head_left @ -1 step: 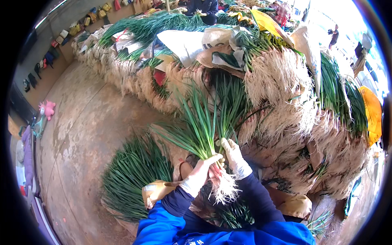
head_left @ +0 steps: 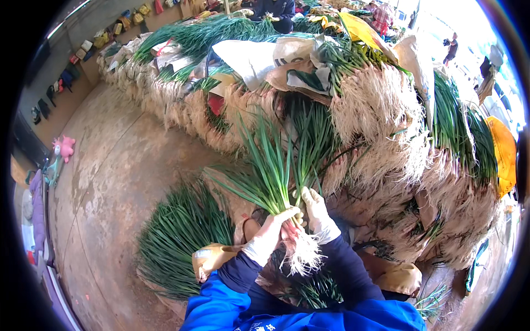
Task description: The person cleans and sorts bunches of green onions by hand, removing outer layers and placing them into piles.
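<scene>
A bunch of green onions [head_left: 269, 174] is held upright in front of me, leaves fanned away and pale, stringy roots [head_left: 301, 251] hanging toward me. My left hand [head_left: 269, 231], in a whitish glove, is wrapped round the stems just above the pinkish white bulbs. Beside it, my right hand [head_left: 316, 214], gloved too, has its fingers closed at the stems on the bunch's right side; its fingertips are partly hidden. More dark green leaves stand behind the bunch, and I cannot tell whether they belong to it.
A pile of green onion leaves [head_left: 185, 243] lies on the floor at my left. Long stacks of green onions with roots outward [head_left: 375, 105] rise ahead and right, partly covered by white sacks [head_left: 245, 58]. Another person [head_left: 273, 14] works behind the stack. A pink toy [head_left: 65, 148] is far left.
</scene>
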`<action>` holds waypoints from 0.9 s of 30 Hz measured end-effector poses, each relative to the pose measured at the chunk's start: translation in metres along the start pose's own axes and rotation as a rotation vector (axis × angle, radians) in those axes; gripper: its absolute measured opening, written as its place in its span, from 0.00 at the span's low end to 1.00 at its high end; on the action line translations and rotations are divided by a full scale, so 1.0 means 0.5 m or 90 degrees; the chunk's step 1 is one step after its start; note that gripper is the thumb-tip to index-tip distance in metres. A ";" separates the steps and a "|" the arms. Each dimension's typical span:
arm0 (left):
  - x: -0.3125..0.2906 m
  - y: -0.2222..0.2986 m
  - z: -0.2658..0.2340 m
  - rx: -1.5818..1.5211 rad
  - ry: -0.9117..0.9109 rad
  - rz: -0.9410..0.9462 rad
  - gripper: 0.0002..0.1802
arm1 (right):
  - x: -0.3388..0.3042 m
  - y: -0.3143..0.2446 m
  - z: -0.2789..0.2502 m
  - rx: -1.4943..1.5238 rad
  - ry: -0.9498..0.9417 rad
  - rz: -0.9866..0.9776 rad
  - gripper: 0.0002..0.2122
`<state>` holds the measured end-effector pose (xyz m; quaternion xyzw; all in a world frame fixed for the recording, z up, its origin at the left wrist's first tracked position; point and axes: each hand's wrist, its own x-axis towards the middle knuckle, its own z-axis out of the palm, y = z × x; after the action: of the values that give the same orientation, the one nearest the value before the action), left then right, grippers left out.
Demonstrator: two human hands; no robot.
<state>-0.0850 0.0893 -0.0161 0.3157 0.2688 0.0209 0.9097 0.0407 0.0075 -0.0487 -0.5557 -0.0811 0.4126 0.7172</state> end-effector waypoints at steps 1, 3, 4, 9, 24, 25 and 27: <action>0.001 0.001 0.002 -0.079 0.013 0.022 0.11 | 0.001 0.016 0.007 0.064 -0.011 0.034 0.10; 0.005 0.013 0.007 -0.104 -0.091 0.012 0.08 | 0.027 0.106 -0.014 0.188 0.023 0.053 0.06; -0.003 0.011 -0.007 -0.091 -0.162 0.000 0.08 | 0.036 0.142 -0.031 0.341 -0.079 0.111 0.06; 0.003 0.022 -0.038 -0.470 -0.332 0.001 0.14 | -0.047 0.190 -0.199 -0.542 -0.244 0.057 0.10; 0.046 0.014 -0.064 -0.292 -0.123 0.079 0.08 | 0.102 -0.074 -0.067 -0.876 0.101 -0.230 0.17; 0.025 0.022 -0.011 -0.211 0.063 0.074 0.10 | 0.059 -0.067 -0.077 -0.895 0.118 -0.254 0.16; 0.030 0.012 -0.034 -0.124 -0.020 0.001 0.14 | -0.033 -0.049 -0.071 -0.902 0.093 -0.298 0.13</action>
<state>-0.0800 0.1067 -0.0309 0.2262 0.2511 0.0430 0.9402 0.0624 -0.0308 -0.0350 -0.8787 -0.3955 0.0600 0.2605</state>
